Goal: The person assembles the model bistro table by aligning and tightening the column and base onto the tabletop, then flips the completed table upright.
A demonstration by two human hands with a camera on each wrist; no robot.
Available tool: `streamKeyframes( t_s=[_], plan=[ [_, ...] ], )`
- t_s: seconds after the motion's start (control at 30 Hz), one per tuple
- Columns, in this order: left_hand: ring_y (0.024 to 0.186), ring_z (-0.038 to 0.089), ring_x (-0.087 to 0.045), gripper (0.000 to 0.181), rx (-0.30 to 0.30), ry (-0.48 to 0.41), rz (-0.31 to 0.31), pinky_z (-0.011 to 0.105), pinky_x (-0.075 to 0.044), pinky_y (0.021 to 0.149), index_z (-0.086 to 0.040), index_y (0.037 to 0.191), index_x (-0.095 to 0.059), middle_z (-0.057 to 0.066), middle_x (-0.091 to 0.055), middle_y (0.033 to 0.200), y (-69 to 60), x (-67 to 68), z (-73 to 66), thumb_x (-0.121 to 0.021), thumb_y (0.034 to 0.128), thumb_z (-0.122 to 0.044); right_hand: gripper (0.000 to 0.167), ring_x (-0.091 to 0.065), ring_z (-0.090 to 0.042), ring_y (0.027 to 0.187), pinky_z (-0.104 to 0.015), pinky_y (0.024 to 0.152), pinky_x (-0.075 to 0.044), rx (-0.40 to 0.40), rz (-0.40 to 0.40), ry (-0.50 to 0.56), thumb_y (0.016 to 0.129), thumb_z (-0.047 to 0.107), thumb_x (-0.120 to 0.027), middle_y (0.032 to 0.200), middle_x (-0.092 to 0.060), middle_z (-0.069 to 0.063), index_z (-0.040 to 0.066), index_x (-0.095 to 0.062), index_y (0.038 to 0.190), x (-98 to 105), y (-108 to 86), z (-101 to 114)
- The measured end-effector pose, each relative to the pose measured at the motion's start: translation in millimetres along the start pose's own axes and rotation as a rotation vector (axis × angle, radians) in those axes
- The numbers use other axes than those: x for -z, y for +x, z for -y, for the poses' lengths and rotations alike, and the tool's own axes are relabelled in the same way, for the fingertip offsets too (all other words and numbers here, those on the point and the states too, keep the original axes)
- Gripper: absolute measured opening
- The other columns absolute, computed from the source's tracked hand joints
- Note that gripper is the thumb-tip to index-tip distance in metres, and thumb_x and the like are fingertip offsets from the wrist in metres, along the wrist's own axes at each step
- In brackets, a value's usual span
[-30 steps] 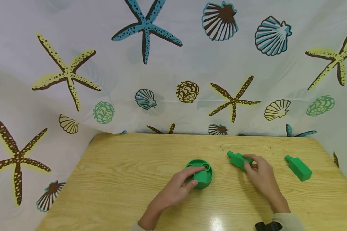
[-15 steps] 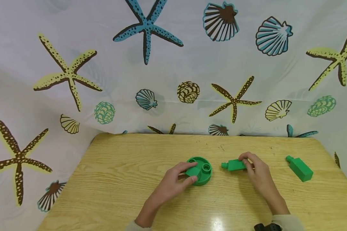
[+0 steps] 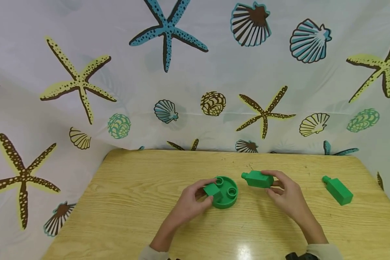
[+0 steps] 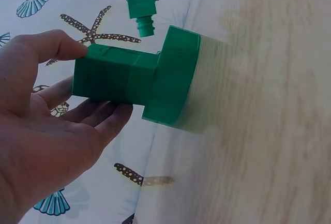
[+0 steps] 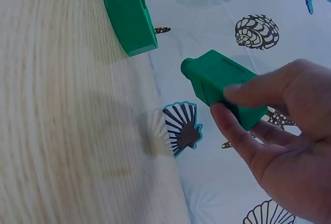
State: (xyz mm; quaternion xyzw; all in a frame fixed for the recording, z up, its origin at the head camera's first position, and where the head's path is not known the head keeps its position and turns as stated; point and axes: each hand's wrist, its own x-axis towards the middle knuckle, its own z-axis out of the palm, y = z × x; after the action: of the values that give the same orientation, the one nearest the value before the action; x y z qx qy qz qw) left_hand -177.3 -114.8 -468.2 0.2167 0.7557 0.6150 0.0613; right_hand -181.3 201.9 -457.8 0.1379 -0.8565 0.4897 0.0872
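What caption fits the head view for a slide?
Left hand grips a green block set in a round tray; right hand holds a bottle; a second bottle lies on the table.

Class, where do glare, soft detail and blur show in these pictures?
Head view: bright glare on the table near the bottom; left wrist view: the table's grain looks pale and soft; right wrist view: the right hand blurs at the fingertip over the bottle.

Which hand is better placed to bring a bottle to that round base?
Probably the right hand: it holds a green bottle, neck toward the base; the left hand grips the block on it.
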Motion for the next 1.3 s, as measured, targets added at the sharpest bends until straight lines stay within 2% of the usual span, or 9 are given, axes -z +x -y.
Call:
streamKeyframes(
  t_s=[0.13, 0.23, 0.33, 0.43, 0.53, 0.67, 0.9, 1.17, 1.3],
  plan=[
    [0.134, 0.033, -0.054, 0.049, -0.004, -0.049, -0.002, 0.038, -0.047, 0.109, 0.001, 0.146, -0.053, 0.025, -0.051, 0.147, 0.9, 2.0, 4.4, -0.057, 0.0966, 0.004, 0.057, -0.069, -0.037, 0.107, -0.033, 0.086, -0.060, 0.025, 0.003, 0.012, 0.087, -0.019, -0.069, 0.133, -0.061, -0.018, 0.007, -0.062, 0.137, -0.3, -0.7, 3.7],
    [0.134, 0.032, -0.054, 0.049, 0.010, -0.104, 0.002, 0.032, -0.050, 0.104, 0.003, 0.146, -0.051, 0.025, -0.051, 0.147, 1.0, 3.4, 6.1, -0.054, 0.0975, 0.005, 0.059, -0.070, -0.034, 0.103, -0.032, 0.083, -0.061, 0.059, 0.011, 0.010, 0.085, -0.021, -0.069, 0.132, -0.062, -0.017, 0.008, -0.063, 0.136, -1.0, -0.7, 6.7],
    [0.133, 0.032, -0.054, 0.048, 0.023, -0.149, -0.004, 0.026, -0.051, 0.100, 0.005, 0.146, -0.051, 0.026, -0.051, 0.148, 1.2, 4.1, 7.0, -0.051, 0.0974, 0.006, 0.056, -0.071, -0.031, 0.098, -0.029, 0.077, -0.062, 0.086, 0.017, 0.001, 0.087, -0.017, -0.072, 0.128, -0.064, -0.016, 0.008, -0.063, 0.137, -1.9, -0.3, 10.1],
    [0.134, 0.034, -0.052, 0.046, 0.019, -0.178, -0.016, 0.025, -0.050, 0.100, 0.007, 0.145, -0.051, 0.028, -0.048, 0.149, 1.4, 3.9, 7.9, -0.054, 0.0993, 0.005, 0.050, -0.070, -0.030, 0.098, -0.027, 0.073, -0.062, 0.111, 0.020, -0.011, 0.091, -0.007, -0.074, 0.126, -0.065, -0.015, 0.008, -0.062, 0.137, -2.8, 0.5, 12.8],
    [0.133, 0.035, -0.052, 0.043, 0.015, -0.181, -0.040, 0.027, -0.051, 0.101, 0.008, 0.142, -0.052, 0.029, -0.048, 0.146, 1.6, 2.7, 8.4, -0.062, 0.1007, 0.000, 0.045, -0.066, -0.032, 0.109, -0.029, 0.078, -0.062, 0.142, 0.026, 0.004, 0.095, 0.002, -0.073, 0.127, -0.064, -0.013, 0.008, -0.062, 0.138, -4.1, 0.9, 13.7],
    [0.128, 0.033, -0.056, 0.043, 0.026, -0.162, -0.075, 0.030, -0.053, 0.100, 0.008, 0.138, -0.056, 0.028, -0.052, 0.140, 1.4, 0.3, 8.1, -0.069, 0.0987, -0.005, 0.042, -0.064, -0.031, 0.120, -0.030, 0.087, -0.060, 0.171, 0.018, 0.073, 0.097, 0.004, -0.071, 0.130, -0.065, -0.011, 0.008, -0.061, 0.138, -8.7, 0.7, 12.3],
    [0.121, 0.030, -0.059, 0.042, 0.031, -0.132, -0.094, 0.037, -0.052, 0.102, 0.006, 0.134, -0.059, 0.026, -0.056, 0.136, 2.6, -3.6, 8.4, -0.073, 0.0962, -0.006, 0.041, -0.072, -0.015, 0.104, -0.026, 0.083, -0.060, 0.215, -0.048, 0.195, 0.096, -0.001, -0.071, 0.123, -0.068, -0.013, 0.005, -0.062, 0.136, -21.6, 1.3, 13.0],
    [0.120, 0.028, -0.059, 0.042, 0.036, -0.109, -0.100, 0.040, -0.051, 0.104, 0.004, 0.133, -0.060, 0.023, -0.057, 0.135, 3.7, -5.1, 8.3, -0.074, 0.0957, -0.007, 0.039, -0.071, -0.026, 0.106, -0.032, 0.083, -0.061, 0.197, -0.048, 0.164, 0.096, 0.004, -0.073, 0.127, -0.068, -0.012, 0.009, -0.065, 0.134, -30.7, -0.1, 16.6],
    [0.120, 0.028, -0.059, 0.041, 0.036, -0.108, -0.099, 0.041, -0.050, 0.104, 0.004, 0.133, -0.060, 0.024, -0.057, 0.135, 3.5, -5.6, 8.6, -0.074, 0.0959, -0.007, 0.040, -0.071, -0.025, 0.107, -0.031, 0.085, -0.061, 0.185, -0.035, 0.170, 0.096, 0.005, -0.073, 0.129, -0.067, -0.010, 0.009, -0.065, 0.135, -34.4, -1.3, 14.4]
  ],
)
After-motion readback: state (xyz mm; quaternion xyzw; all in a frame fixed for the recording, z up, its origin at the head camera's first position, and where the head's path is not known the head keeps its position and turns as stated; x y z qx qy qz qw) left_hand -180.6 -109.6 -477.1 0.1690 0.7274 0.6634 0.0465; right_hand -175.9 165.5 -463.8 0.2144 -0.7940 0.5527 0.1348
